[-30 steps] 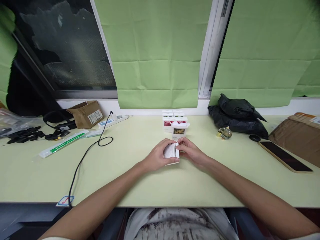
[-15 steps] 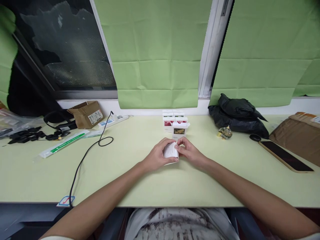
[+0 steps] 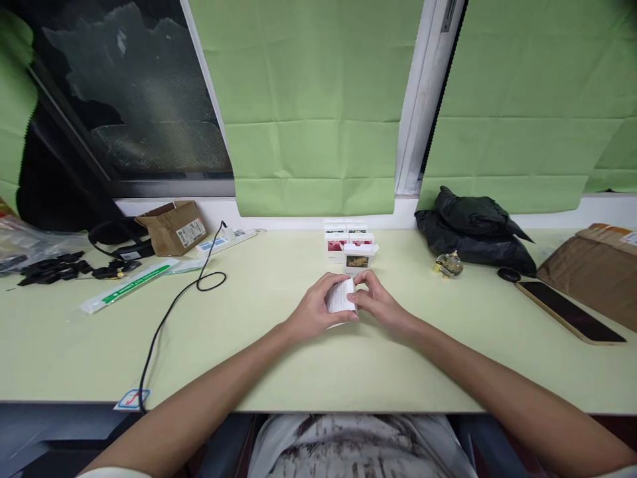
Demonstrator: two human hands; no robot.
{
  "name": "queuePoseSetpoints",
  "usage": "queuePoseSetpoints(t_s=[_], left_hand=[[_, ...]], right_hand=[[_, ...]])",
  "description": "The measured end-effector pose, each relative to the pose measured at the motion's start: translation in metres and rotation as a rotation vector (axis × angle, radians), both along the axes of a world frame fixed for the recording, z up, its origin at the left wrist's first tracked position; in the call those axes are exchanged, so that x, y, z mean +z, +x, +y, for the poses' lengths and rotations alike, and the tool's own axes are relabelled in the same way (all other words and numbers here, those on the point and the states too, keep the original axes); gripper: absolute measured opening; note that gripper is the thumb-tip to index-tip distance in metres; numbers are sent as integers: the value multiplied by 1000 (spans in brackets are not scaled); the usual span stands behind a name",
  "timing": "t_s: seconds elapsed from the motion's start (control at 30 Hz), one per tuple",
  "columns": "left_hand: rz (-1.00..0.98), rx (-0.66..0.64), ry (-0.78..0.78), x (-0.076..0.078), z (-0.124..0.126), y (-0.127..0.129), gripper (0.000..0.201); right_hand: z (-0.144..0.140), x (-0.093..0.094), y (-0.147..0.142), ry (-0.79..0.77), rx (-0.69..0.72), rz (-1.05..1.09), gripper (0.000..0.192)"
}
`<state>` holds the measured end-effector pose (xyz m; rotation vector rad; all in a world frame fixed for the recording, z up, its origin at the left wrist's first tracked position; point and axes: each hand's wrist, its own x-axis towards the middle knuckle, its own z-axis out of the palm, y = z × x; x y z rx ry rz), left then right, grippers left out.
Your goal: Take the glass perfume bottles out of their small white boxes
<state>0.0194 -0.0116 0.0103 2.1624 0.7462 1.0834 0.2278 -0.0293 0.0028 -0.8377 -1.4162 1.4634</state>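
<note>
A small white box with fine print on its face is held above the table in front of me. My left hand wraps round it from the left, thumb along the near edge and fingers over the far edge. At the box's right end, the thumb and forefinger of my right hand are bent against its narrow side. Just beyond my hands stands a white box with a yellowish picture, its top flaps apart. Behind it are boxes with red pictures and others with green pictures.
On the left lie a black cable, a brown carton, a power strip and a green-and-white packet. To the right are a black plastic bag, a small glass bottle, a phone and a brown parcel.
The right thumb has shifted slightly down the box's right end, and more of that white narrow side shows. My left hand keeps its hold, nearly still.
</note>
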Motion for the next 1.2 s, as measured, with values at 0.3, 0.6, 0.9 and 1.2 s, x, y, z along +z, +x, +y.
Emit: queuePoseSetpoints(t_s=[0.3, 0.6, 0.9, 1.2], left_hand=[[41, 22, 30, 1, -2, 0, 67], [23, 21, 33, -1, 1, 0, 69], [-12, -5, 0, -3, 3, -1, 71], [-27, -41, -40, 0, -5, -5, 44]], right_hand=[[6, -3, 0, -40, -9, 45, 42], [3, -4, 1, 25, 47, -1, 46], [3, -1, -2, 256, -75, -35, 31], [5, 3, -1, 292, -227, 29, 38]])
